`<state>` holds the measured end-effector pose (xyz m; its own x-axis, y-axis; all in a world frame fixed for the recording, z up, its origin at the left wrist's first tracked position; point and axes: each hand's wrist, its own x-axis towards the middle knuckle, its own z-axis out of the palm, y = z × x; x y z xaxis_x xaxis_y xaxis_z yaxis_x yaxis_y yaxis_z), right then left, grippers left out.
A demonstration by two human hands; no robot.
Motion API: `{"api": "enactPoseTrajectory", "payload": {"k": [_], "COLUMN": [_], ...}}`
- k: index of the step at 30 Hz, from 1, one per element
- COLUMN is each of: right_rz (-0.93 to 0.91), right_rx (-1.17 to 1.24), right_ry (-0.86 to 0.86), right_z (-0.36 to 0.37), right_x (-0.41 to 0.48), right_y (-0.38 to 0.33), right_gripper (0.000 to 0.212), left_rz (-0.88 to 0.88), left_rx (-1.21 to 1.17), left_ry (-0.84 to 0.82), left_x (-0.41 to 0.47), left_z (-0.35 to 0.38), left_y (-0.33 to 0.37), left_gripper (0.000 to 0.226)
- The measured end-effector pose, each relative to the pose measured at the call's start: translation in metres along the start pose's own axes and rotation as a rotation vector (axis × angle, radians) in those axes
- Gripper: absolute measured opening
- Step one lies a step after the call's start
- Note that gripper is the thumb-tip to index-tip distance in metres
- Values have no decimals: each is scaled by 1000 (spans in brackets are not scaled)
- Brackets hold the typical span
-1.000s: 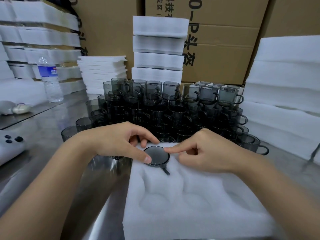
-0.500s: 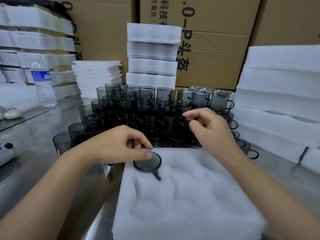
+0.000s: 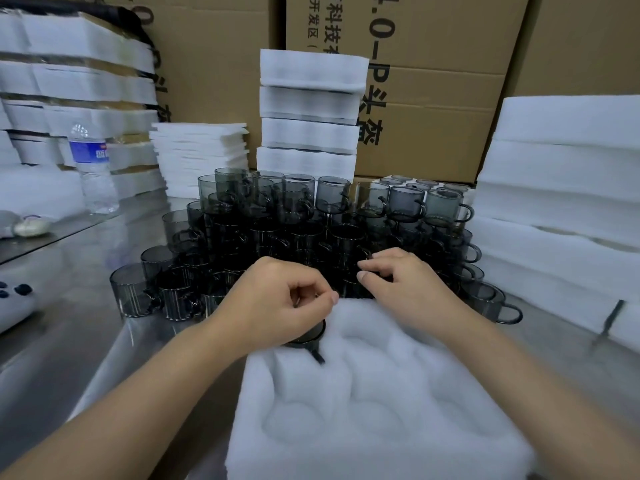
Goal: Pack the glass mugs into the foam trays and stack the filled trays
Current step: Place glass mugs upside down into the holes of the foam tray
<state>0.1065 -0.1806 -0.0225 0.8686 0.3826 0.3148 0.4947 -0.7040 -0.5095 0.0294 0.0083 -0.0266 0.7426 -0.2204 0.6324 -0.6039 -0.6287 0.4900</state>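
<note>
A white foam tray with round pockets lies in front of me. One smoky glass mug sits in its far-left pocket, handle toward me. My left hand hovers over that mug with fingers curled and thumb against the index finger; nothing shows in its grip. My right hand reaches past the tray's far edge into the pile of glass mugs, thumb and index finger pinching the rim of a front-row mug that is mostly hidden by the fingers.
Filled foam trays are stacked behind the mugs, thin foam sheets to their left, and empty trays at right. A water bottle stands at left on the steel table. Cardboard boxes form the back wall.
My right hand left the seated mug and moved forward into the pile, then lowered onto a front-row mug. My left thumb came off the seated mug and the hand curled above it.
</note>
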Motion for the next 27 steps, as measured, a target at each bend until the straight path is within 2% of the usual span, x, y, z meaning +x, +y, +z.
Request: {"api": "enactPoseTrajectory", "payload": {"k": [4,8,13,20,23,25,27], "right_rz": [20,58,82,86,65,49,31], "right_rx": [175,317,362,451,494,507,504], "right_ry": [84,46,-1,12,8,19,63], "right_z": [0,-4,-5,-7,-7,-9,-14], "right_x": [0,1,0,-1,-3,-5,-8], "right_y": [1,0,-2,-1,-1,-4,-6], "right_gripper": [16,25,31,25,26,26,27], "left_rz": [-10,-26,-52,-29,3,-48,-218], "left_rx": [-24,-27,-30,27,55,10,-70], "left_ry": [24,26,31,43,106,153,157], "left_x": [0,0,0,2,11,23,39], "left_z": [0,1,2,-1,-2,-2,-2], "left_y": [-1,-1,-1,1,10,20,28], "left_gripper": [30,28,16,18,18,17,15]}}
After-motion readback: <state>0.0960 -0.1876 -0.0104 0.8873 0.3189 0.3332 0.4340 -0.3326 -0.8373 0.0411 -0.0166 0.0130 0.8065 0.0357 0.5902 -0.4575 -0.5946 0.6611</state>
